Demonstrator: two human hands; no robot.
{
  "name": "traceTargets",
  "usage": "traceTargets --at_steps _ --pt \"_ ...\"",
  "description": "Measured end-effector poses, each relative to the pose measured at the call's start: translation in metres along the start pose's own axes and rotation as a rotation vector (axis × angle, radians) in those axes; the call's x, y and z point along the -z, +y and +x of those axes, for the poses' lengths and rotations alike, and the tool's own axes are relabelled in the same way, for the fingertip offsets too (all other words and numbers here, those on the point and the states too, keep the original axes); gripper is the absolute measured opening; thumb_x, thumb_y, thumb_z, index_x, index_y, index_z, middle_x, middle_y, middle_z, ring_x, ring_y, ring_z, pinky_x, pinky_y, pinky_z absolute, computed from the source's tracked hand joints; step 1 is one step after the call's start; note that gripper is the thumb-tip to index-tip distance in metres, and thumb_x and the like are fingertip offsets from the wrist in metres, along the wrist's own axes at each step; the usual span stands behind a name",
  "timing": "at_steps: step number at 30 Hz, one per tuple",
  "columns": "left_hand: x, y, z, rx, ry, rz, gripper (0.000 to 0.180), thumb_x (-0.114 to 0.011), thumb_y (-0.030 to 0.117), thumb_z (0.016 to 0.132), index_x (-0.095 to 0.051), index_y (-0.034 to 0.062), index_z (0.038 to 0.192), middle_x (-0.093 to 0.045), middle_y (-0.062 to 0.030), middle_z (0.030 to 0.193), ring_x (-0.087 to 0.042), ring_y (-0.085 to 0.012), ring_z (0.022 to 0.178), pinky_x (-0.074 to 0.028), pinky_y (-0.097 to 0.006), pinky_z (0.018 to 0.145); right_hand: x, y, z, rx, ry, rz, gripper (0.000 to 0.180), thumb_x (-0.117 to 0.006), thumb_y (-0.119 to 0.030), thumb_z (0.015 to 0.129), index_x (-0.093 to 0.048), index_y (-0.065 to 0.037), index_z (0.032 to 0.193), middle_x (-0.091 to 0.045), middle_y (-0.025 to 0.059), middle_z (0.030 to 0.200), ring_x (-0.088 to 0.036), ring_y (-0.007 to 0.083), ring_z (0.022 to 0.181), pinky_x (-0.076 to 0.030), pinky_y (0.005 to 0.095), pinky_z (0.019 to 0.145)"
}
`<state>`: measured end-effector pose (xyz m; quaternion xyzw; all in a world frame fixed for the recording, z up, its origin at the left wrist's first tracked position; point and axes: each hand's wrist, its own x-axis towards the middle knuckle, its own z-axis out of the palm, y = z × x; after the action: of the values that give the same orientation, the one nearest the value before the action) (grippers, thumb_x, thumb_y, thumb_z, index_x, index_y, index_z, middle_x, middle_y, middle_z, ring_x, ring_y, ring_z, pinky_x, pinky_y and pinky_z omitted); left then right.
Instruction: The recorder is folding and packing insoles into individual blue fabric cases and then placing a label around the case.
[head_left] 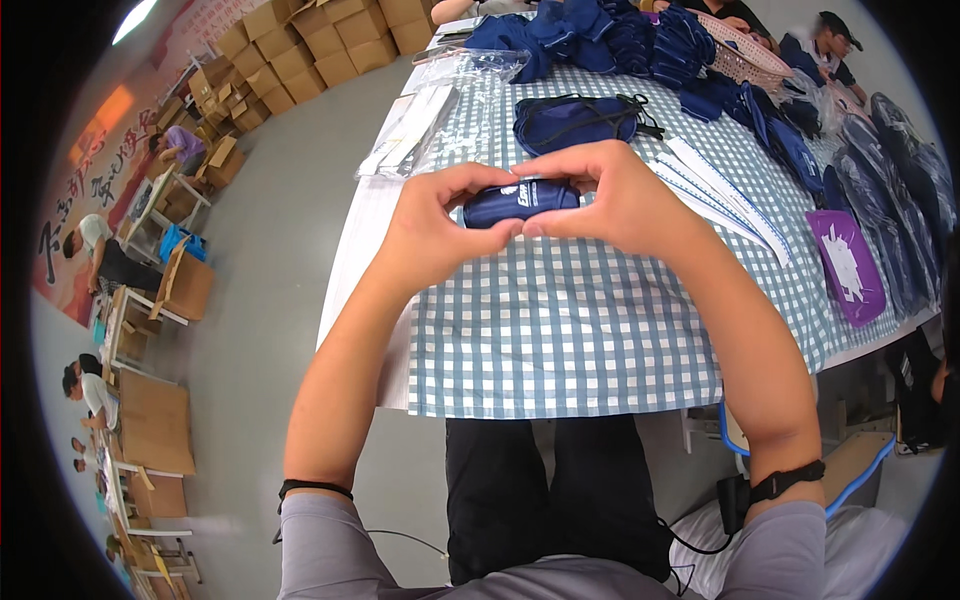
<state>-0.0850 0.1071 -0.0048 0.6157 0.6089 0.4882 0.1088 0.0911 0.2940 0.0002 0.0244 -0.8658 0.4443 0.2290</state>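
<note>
Above the near edge of the checked table [560, 340], left hand [435, 235] and right hand [610, 200] pinch a rolled navy pouch [518, 201] by its ends, fingers closed around it. It looks soft, light and squashable, best gripped at both ends.

The small rolled pouch [520, 201] is navy blue with white print, and so is the flat bag [575, 120] behind it. The tablecloth [560, 330] is a blue-and-white check, the flat packet [848, 262] purple with white, the floor [270, 240] plain grey, the boxes [300, 45] brown cardboard
</note>
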Motion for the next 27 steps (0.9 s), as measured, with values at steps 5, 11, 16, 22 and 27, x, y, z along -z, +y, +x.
traceTargets --at_steps 5,11,16,22,27 --pt "-0.001 0.009 0.003 0.400 -0.086 -0.254 0.040 -0.089 0.007 0.086 -0.077 -0.0037 0.122 -0.081 -0.0087 0.110 -0.075 -0.0123 0.097 -0.059 -0.027 0.091 0.006 -0.003 0.001 -0.210 -0.061 0.062 0.053 -0.096 -0.025 0.080 -0.081 0.004 0.121 -0.083 0.0153 0.099 -0.077 0.0180 0.085 -0.059 0.0290 0.078" --pt "-0.006 0.015 0.001 0.470 -0.127 -0.241 0.039 -0.089 0.012 0.085 -0.078 -0.0042 0.118 -0.081 -0.0087 0.097 -0.076 -0.0118 0.088 -0.059 -0.026 0.082 0.006 0.000 -0.002 -0.341 -0.114 0.150 0.050 -0.095 -0.021 0.077 -0.081 0.009 0.115 -0.083 0.0188 0.097 -0.079 0.0197 0.088 -0.059 0.0290 0.078" --pt "-0.002 0.019 -0.002 0.504 -0.132 -0.227 0.038 -0.089 0.011 0.085 -0.077 -0.0048 0.117 -0.082 -0.0101 0.099 -0.076 -0.0127 0.089 -0.060 -0.026 0.083 0.003 -0.002 0.000 -0.408 -0.125 0.118 0.053 -0.097 -0.025 0.073 -0.082 0.009 0.111 -0.081 0.0168 0.092 -0.076 0.0192 0.083 -0.057 0.0286 0.075" --pt "0.005 0.032 0.003 0.507 -0.179 -0.310 0.040 -0.089 0.008 0.085 -0.076 -0.0027 0.122 -0.082 -0.0090 0.107 -0.077 -0.0133 0.095 -0.060 -0.027 0.091 0.013 -0.027 -0.002 -0.439 -0.134 0.160 0.046 -0.093 -0.015 0.081 -0.079 0.010 0.117 -0.083 0.0165 0.097 -0.080 0.0174 0.091 -0.060 0.0296 0.086" --pt "0.019 0.075 0.034 0.363 -0.228 -0.282 0.041 -0.088 0.008 0.087 -0.075 -0.0045 0.124 -0.081 -0.0096 0.109 -0.077 -0.0132 0.097 -0.060 -0.025 0.091 0.051 -0.075 -0.007 -0.264 -0.057 0.038 0.043 -0.091 -0.016 0.084 -0.079 0.008 0.117 -0.083 0.0147 0.099 -0.079 0.0163 0.091 -0.060 0.0273 0.085"
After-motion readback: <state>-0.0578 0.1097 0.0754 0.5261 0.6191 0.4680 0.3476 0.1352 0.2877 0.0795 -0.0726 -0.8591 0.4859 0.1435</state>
